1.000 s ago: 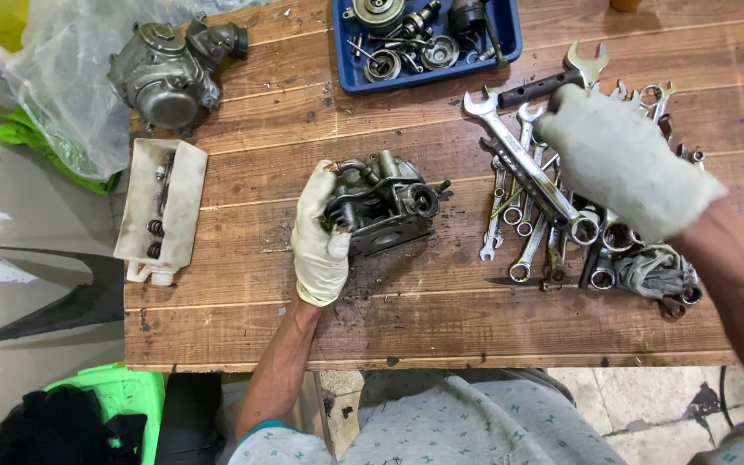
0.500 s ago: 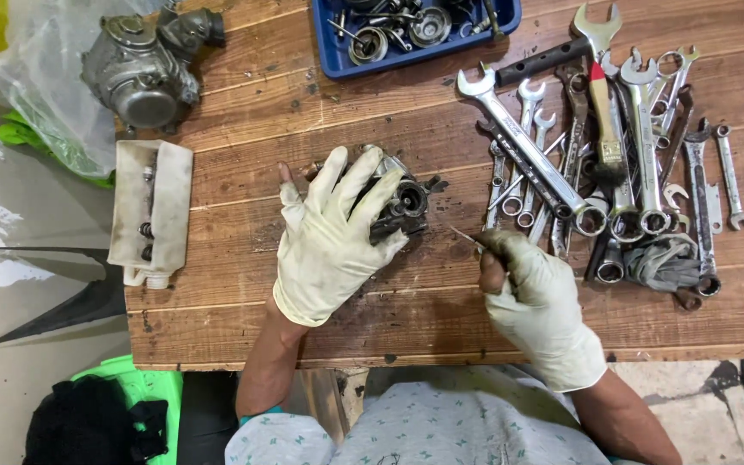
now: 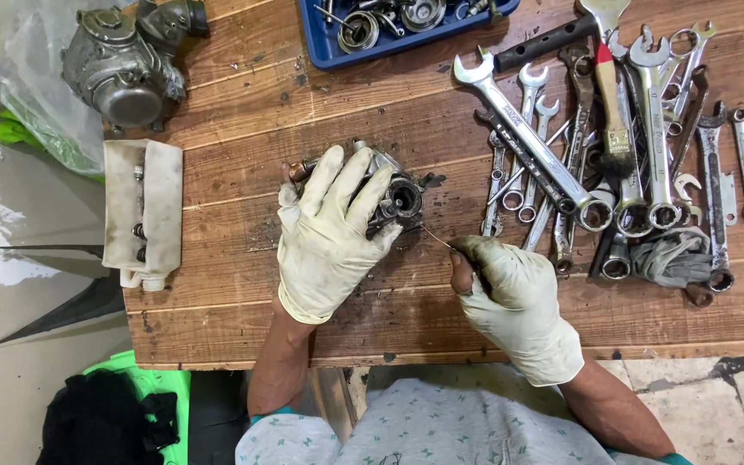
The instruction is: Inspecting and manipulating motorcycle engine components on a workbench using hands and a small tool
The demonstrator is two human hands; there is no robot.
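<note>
My left hand [image 3: 331, 234], in a pale dirty glove, lies spread over a small grey metal engine part [image 3: 393, 196] on the wooden table [image 3: 243, 172] and holds it down. My right hand [image 3: 510, 297], also gloved, pinches a thin wire-like pick [image 3: 435, 236] whose tip reaches the part's round opening. Both hands sit near the table's front edge.
Several spanners [image 3: 561, 164] and a brush [image 3: 615, 112] lie in a heap to the right, with a grey rag [image 3: 669, 257] below them. A blue tray [image 3: 337, 47] of small parts stands at the back. A second carburettor-like part [image 3: 122, 69] and a white plastic container [image 3: 141, 211] are at the left.
My right hand came down from the spanner pile to the table's front and now holds the thin pick at the part. My left hand spread over the part from the side.
</note>
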